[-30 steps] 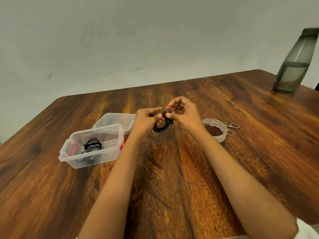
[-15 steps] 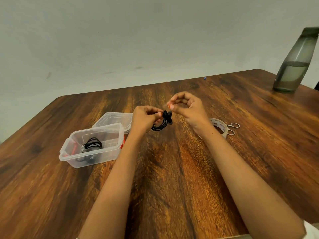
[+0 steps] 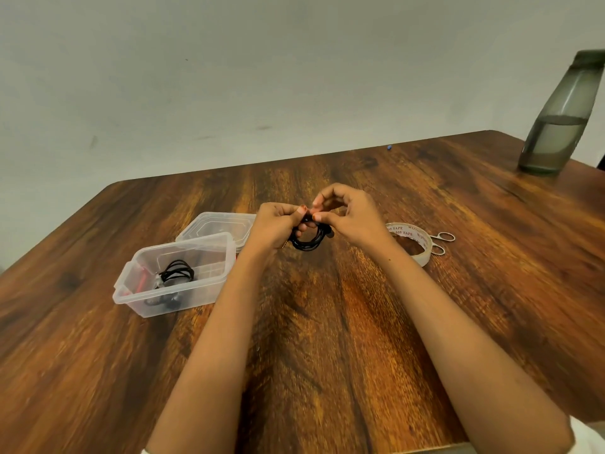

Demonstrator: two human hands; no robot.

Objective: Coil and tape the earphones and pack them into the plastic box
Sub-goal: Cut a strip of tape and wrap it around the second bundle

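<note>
While the plastic box [image 3: 214, 283] stands open at the left (one coiled set [image 3: 177, 274] inside), the left hand [image 3: 275, 226] is curled round the earphones [image 3: 307, 243] mid-table, and the right hand [image 3: 354, 218] is pinched on their top. Loops should be held bunched until tape from the roll [image 3: 413, 241] at the right is pressed flat.

Hands taken as clock centre, above wooden table [image 3: 327, 339]. Left hand [image 3: 273, 224] and right hand [image 3: 353, 217] meet fingertip to fingertip, both pinching the top of a black earphone coil [image 3: 306, 244], which hangs as a loop below them.
- 8 o'clock: clear plastic box [image 3: 209, 290], open, second black coil [image 3: 176, 273] inside.
- 9 o'clock: box lid [image 3: 217, 226], flat, touching box's far side.
- 3 o'clock: tape roll [image 3: 406, 232]; scissors [image 3: 442, 240] just beside it.
- 2 o'clock, far corner: grey bottle [image 3: 556, 126], part-filled.
</note>
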